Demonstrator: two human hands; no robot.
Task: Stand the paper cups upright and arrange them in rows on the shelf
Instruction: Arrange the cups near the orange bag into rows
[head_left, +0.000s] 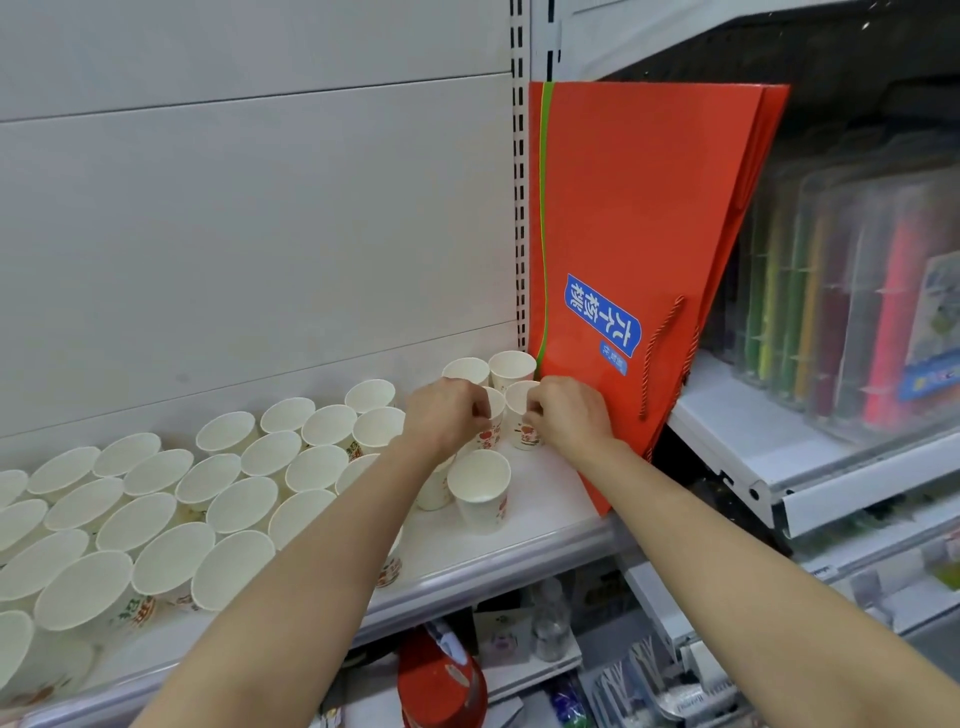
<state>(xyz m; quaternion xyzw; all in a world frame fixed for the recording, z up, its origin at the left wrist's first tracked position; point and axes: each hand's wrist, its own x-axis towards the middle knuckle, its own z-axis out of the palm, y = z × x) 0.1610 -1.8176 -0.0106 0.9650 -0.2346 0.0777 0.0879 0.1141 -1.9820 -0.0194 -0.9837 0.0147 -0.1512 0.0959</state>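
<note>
White paper cups with a red print stand upright in rows on the white shelf (540, 525). My left hand (447, 415) pinches the rim of one cup (489, 435) near the shelf's right end. My right hand (569, 415) pinches the rim of the cup (522, 415) right beside it. Two more cups (511, 366) stand behind them at the back, and a single cup (480, 488) stands in front. Several rows of cups (171, 499) fill the shelf's left and middle part; my left forearm covers some of them.
A stack of orange paper bags (634, 249) leans at the shelf's right end, touching my right hand. Clear packs of coloured pens (852, 291) stand on the neighbouring shelf to the right. Lower shelves hold a red tub (441, 680) and small goods.
</note>
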